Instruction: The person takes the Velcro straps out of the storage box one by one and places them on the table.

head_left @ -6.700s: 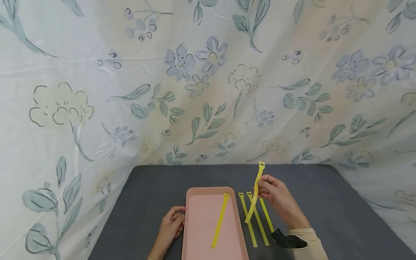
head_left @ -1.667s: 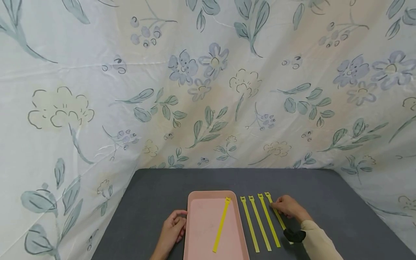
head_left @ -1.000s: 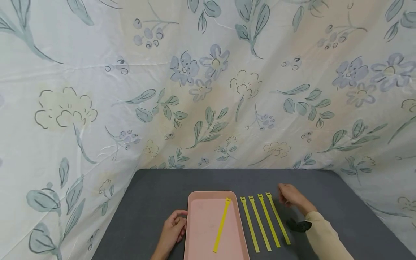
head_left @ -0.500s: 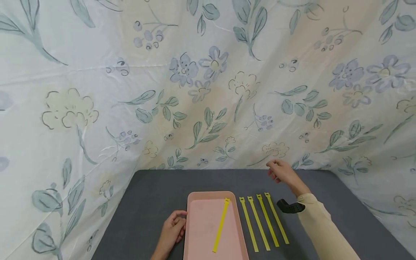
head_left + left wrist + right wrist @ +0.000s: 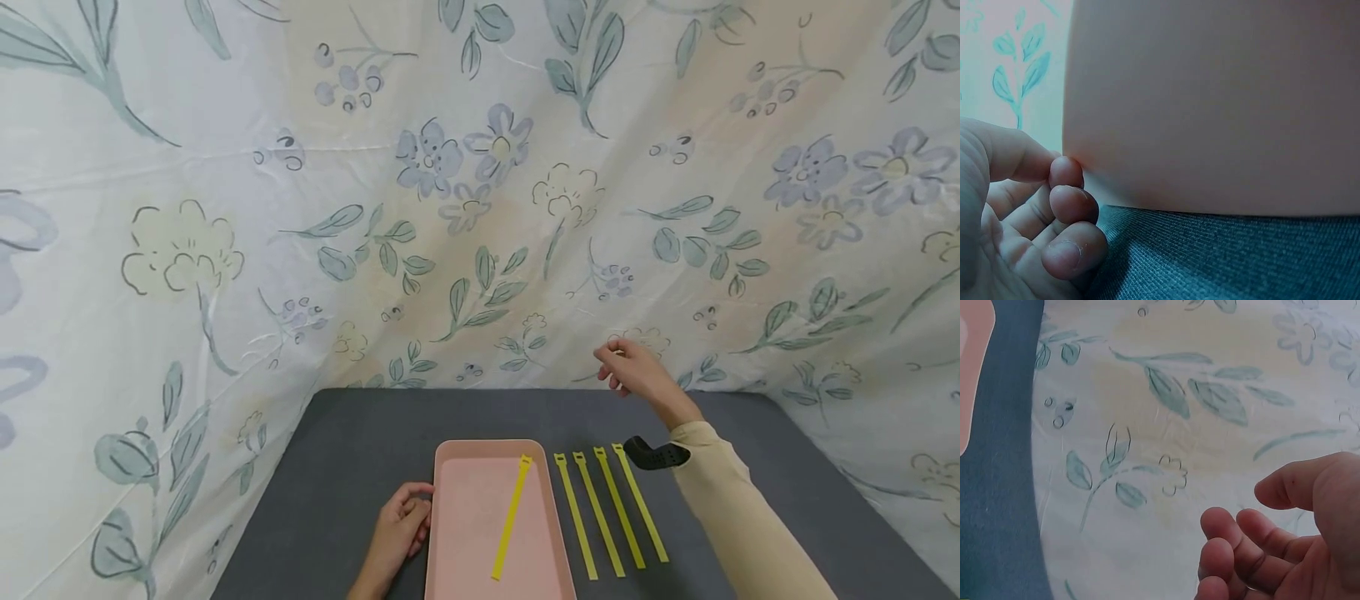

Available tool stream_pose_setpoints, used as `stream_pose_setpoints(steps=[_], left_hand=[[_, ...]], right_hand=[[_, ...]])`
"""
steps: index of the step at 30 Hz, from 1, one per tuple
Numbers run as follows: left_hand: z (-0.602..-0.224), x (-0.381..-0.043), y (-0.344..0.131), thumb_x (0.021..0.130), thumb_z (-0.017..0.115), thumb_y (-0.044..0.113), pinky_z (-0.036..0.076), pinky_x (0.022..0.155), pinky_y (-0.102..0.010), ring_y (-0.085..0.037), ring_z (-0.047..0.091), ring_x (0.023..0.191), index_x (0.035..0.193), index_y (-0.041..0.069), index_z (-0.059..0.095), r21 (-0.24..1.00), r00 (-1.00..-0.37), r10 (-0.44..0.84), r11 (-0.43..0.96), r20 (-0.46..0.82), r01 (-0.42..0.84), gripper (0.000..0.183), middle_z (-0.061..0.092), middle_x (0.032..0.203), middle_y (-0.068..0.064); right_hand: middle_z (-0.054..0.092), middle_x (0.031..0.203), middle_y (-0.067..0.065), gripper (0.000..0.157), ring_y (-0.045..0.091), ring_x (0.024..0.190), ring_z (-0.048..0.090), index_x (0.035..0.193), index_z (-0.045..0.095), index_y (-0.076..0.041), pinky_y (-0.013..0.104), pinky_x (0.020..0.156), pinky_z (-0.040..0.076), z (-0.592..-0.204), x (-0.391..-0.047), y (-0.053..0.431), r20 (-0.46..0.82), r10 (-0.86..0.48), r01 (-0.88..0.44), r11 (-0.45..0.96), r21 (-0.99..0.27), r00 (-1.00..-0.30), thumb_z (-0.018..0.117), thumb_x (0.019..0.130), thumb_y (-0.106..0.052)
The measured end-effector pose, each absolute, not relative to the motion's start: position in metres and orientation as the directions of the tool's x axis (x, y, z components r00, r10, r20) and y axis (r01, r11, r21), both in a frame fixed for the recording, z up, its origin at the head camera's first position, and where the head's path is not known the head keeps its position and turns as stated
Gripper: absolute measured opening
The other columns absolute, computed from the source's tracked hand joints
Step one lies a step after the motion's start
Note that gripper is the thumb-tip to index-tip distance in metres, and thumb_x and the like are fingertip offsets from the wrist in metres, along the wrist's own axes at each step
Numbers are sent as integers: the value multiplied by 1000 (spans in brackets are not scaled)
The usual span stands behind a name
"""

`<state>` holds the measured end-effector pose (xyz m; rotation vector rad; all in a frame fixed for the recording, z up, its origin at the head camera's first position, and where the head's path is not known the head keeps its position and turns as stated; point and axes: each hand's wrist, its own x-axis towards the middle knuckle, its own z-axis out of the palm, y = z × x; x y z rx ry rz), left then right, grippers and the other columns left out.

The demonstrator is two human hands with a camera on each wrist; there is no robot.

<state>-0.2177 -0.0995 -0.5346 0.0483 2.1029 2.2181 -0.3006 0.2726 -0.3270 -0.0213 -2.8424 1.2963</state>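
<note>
My left hand [image 5: 397, 529] rests at the left edge of a pink tray [image 5: 465, 517], fingers loosely curled; in the left wrist view a fingertip touches the tray's outer wall [image 5: 1222, 106]. One yellow cable tie [image 5: 512, 517], flat with a slotted head, lies slanted inside the tray. Right of the tray, several more yellow cable ties [image 5: 588, 517] lie side by side in a row, heads at the far end. Raised above the table's far edge, my right hand [image 5: 637, 375] has relaxed, slightly bent fingers; the right wrist view shows nothing between thumb and fingers.
The dark grey table [image 5: 360, 433] runs back to a floral cloth [image 5: 480, 275] that hangs behind and along both sides. A black wrist device [image 5: 656, 454] sits at my right sleeve [image 5: 738, 508], over the right side of the table.
My right hand earlier held a cable tie above the row, then laid it down at the right end. It has let go and risen up and leftward. My left hand stays put.
</note>
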Motion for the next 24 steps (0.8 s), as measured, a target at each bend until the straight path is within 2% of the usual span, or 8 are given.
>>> stream_pose_setpoints(steps=[12,24], left_hand=[[-536,-219,-101,94,57,3,32,42,-18,-7,43,50,126,-4,56,997,-995,87,-60,-44,-49,33,56,72,0],[-536,-219,-101,94,56,4,33,41,-17,-5,44,51,126,-5,55,998,-994,104,-52,-25,-31,33,56,70,2]], right_hand=[[66,85,7,34,19,68,58,117,59,-2,31,60,50,-321,-302,240,52,-39,-64,674,-736,-998,51,103,-32],[67,85,10,31,15,61,54,109,62,-3,31,58,47,-328,-303,211,40,-131,-118,665,-738,-991,52,103,-31]])
